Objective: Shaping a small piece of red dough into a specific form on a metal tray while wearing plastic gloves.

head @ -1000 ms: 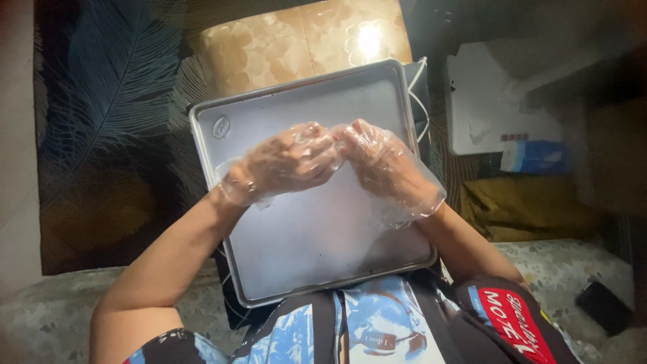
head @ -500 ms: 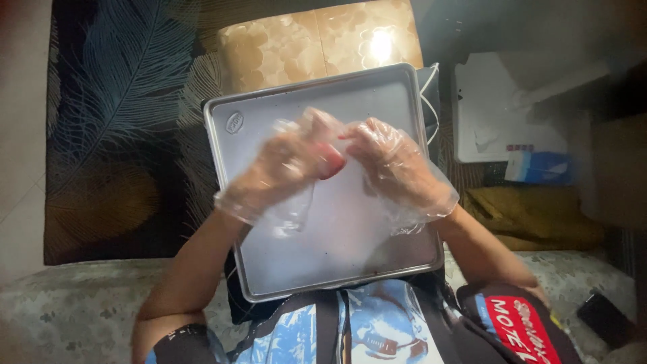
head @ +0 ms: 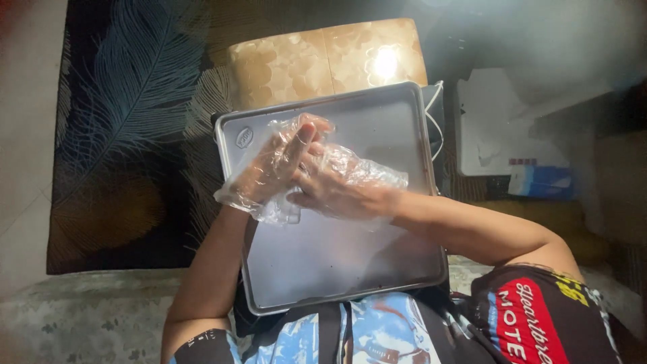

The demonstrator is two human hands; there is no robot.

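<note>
gloved left hand (head: 273, 165) and right hand (head: 337, 185) pressed together over tray (head: 377, 121)

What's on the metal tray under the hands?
The tray looks bare where visible. The gloved left hand and right hand, pressed together above it, hide the patch beneath them.

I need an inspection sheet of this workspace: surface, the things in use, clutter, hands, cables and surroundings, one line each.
Surface: metal tray, bare and grey, resting on the person's lap.
Things in use: thin clear plastic gloves, loose and crinkled, one on each hand.
Clutter: nothing seen on the tray.
Hands: left hand and right hand pressed together above the tray; whether anything lies between them cannot be told.
Cables: white cable at the tray's far right edge.
Surroundings: gold patterned box beyond the tray, dark feather-print rug on the left, white carton and blue packet on the right.
</note>
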